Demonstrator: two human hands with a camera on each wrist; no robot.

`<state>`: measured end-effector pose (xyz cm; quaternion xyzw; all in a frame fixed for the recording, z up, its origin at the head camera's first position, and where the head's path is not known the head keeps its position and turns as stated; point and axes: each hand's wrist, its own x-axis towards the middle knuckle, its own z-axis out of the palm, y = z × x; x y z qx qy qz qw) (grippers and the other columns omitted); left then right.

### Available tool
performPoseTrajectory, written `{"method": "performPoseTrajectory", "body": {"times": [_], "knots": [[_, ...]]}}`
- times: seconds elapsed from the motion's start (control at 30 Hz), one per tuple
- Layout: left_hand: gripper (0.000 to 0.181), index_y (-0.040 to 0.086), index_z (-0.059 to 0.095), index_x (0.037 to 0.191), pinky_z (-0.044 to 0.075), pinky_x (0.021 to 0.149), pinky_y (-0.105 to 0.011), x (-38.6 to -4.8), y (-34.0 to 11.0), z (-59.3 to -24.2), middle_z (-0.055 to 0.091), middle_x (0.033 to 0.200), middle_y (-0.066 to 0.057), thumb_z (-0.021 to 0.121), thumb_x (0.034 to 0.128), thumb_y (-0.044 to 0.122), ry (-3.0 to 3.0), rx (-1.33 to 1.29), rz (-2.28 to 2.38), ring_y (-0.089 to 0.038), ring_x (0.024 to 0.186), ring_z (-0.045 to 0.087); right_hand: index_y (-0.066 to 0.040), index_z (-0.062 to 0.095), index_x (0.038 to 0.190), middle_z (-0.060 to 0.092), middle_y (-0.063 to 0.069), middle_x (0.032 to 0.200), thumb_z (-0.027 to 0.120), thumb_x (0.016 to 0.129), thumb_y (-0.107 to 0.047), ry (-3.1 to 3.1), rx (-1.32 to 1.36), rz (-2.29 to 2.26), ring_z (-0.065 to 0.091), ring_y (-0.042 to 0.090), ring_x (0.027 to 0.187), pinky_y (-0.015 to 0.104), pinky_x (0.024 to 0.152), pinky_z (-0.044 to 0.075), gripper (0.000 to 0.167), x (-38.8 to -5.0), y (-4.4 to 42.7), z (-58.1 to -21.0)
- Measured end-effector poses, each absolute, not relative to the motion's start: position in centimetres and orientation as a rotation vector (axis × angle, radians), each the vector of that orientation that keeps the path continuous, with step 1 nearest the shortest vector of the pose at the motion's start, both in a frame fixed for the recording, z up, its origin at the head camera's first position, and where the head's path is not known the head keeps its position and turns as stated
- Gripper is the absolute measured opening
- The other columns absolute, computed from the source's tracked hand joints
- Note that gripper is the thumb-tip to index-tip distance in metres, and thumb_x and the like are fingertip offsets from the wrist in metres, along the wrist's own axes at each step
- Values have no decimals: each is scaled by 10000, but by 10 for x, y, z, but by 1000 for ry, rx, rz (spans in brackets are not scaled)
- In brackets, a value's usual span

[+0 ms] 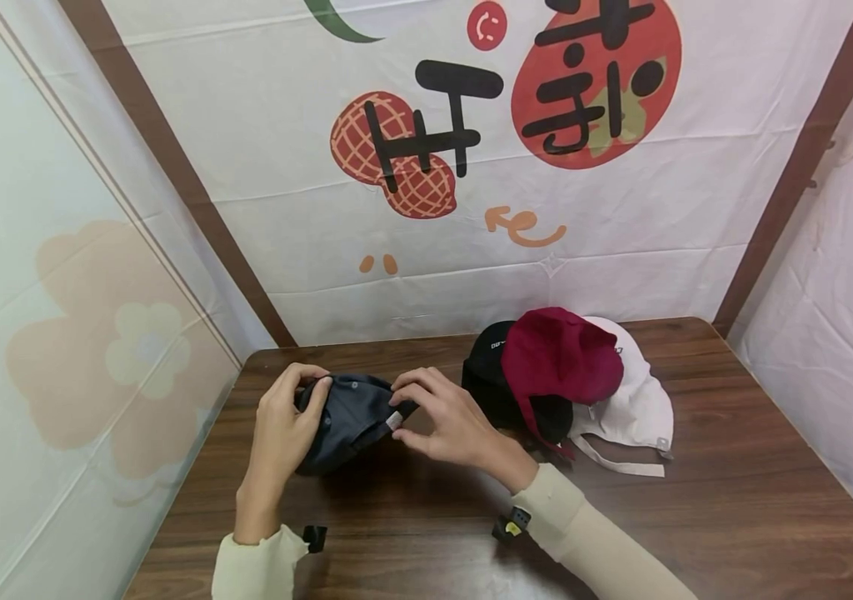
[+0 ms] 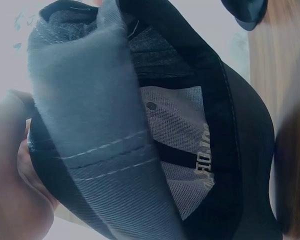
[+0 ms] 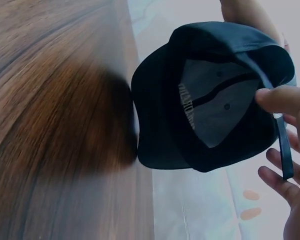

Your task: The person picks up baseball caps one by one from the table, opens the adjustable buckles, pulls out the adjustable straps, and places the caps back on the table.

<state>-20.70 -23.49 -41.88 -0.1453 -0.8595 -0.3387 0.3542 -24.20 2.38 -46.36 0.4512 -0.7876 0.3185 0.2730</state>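
A dark navy baseball cap (image 1: 347, 425) is held up over the left part of the wooden table. My left hand (image 1: 284, 429) grips its edge between thumb and fingers. On the other side, my right hand (image 1: 445, 417) pinches the back of the cap by the closure, where a small pale tag (image 1: 394, 421) shows. The right wrist view shows the right thumb on the band and a loose strap end (image 3: 286, 157) hanging past the fingers. Inside the cap, the lining (image 2: 175, 120) and light lettering (image 2: 205, 160) face the left wrist camera. The brim's lower edge is near the tabletop.
To the right lies a pile of caps: a dark red cap (image 1: 565, 354) on top, a black cap (image 1: 482, 367) to its left and a white cap (image 1: 632, 408) to its right. A printed white curtain (image 1: 306, 250) stands behind the wooden table (image 1: 726, 500).
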Motion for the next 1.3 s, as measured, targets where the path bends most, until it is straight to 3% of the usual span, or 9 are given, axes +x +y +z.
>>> {"method": "performPoseTrajectory", "body": {"times": [0.1,0.27,0.6,1.3], "knots": [[83,43,708,1076,443,865,-120,-207,-234,-417,741,1014,-98,728,995,38,-2216,-376,-885,-149,939,659,-158,668,1189,623,10,1359,907,855,-220,-2095,1236,793,607,154,1185,264,877,551,415,-243,24,-466],[81,50,706,1085,441,836,-121,-207,-232,-415,737,1016,-100,719,1005,50,-2222,-378,-901,-134,926,644,-144,680,1125,641,16,1303,868,880,-121,-2038,1198,753,622,148,1131,263,883,560,310,-245,26,-466],[84,16,708,1085,445,820,-110,-209,-229,-411,733,999,-115,708,1001,10,-2171,-422,-965,-45,912,616,-140,737,1081,700,7,1190,826,912,-121,-1889,1197,847,630,138,1046,257,838,550,191,-246,32,-455],[100,3,714,1078,456,767,-92,-203,-218,-397,742,962,-119,722,980,-18,-2131,-461,-1018,-23,841,606,-121,769,1043,698,62,1082,786,851,5,-1715,1133,965,624,173,930,261,704,502,230,-237,39,-427]]}}
